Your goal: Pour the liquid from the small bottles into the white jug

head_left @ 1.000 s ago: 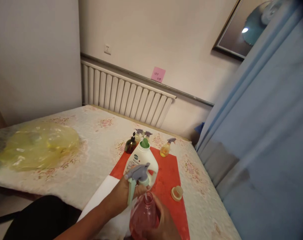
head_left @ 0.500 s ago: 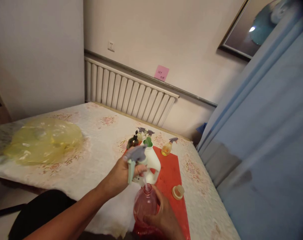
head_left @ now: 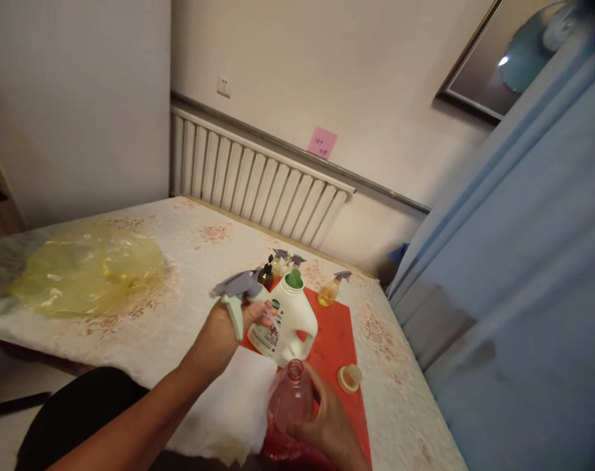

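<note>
Well, from the head camera, both hands were busy! Up front, the left hand had its fingers closed round the collar of a trigger spray head, grey on top with a pale green lever, tipped over to one side and clear of any bottle neck. Its thin dip tube slanted down in front of the jug; just where the tip ended was hard to tell. Below, the right hand curled round the right side of a translucent pink bottle, thumb across the front, and that bottle stood near-upright with its mouth uncovered, close to the wearer.

Right behind it, what a spot for the white detergent jug: on the red sheet, handle to the right, green spout showing at its top. Over to the right sat a beige cap, on the same sheet. Further back came an amber spray bottle, while a dark pump bottle peeked out behind the jug. And way out left, a crumpled yellow plastic bag sprawled across the floral cloth!
</note>
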Available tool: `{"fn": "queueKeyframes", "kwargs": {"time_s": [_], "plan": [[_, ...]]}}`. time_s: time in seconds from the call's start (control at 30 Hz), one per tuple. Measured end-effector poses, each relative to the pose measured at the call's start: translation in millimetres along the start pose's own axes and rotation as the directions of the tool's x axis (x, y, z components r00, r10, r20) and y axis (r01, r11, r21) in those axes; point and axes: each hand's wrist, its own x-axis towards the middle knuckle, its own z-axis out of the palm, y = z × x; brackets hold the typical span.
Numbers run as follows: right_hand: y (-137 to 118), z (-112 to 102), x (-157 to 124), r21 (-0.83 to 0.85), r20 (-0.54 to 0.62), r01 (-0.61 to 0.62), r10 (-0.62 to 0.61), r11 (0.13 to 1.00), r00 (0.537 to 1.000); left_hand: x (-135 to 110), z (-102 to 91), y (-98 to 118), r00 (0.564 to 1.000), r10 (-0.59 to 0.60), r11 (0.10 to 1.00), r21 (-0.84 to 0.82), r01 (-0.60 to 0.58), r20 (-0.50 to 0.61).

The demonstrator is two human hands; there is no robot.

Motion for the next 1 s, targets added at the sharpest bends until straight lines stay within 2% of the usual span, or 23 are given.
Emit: {"fn": "queueKeyframes", "kwargs": {"time_s": [0.07,0.13,0.2,0.27,0.3,0.33,0.43,0.6,0.77,0.9,1.0], "plan": [[3,-10,3,-0.001,0.004,-0.001,0.001,1.000,1.000,8,-11.5,-9,0.996,0.015,0.988,-0.151,-0.029,-0.088],[4,-22,9,-0.044,-0.021,-0.003,0.002,0.999,1.000,14,-25.9,-25,0.994,-0.027,0.966,-0.259,-0.001,-0.106],[-1,-34,16,-0.122,-0.059,0.011,-0.019,0.992,0.998,16,-40.7,-47,0.986,-0.135,0.954,-0.280,0.102,-0.100],[-15,-45,24,-0.237,-0.112,0.061,-0.090,0.970,0.990,12,-53.1,-70,0.962,-0.252,0.937,-0.275,0.215,-0.107],[-24,-51,29,-0.313,-0.142,0.091,-0.142,0.945,0.980,8,-57.6,-81,0.950,-0.281,0.930,-0.283,0.235,-0.137],[-33,-56,35,-0.397,-0.169,0.119,-0.200,0.910,0.965,3,-60.8,-90,0.942,-0.305,0.925,-0.279,0.258,-0.140],[-57,-72,56,-0.620,-0.124,0.190,-0.334,0.761,0.934,-13,-64.5,-111,0.923,-0.371,0.909,-0.244,0.338,-0.105],[-68,-93,100,-0.843,-0.067,0.199,-0.464,0.500,0.884,-30,-67.4,-130,0.902,-0.426,0.888,-0.227,0.400,-0.074],[-79,-98,127,-0.939,0.001,0.155,-0.450,0.307,0.893,-33,-74.7,-140,0.880,-0.465,0.869,-0.237,0.434,-0.092],[-91,-95,136,-0.982,0.037,0.105,-0.389,0.157,0.921,-37,-76.9,-139,0.886,-0.456,0.874,-0.233,0.427,-0.082],[-97,-93,139,-0.991,0.052,0.093,-0.356,0.099,0.933,-39,-78.4,-140,0.887,-0.453,0.876,-0.224,0.427,-0.083]]}}
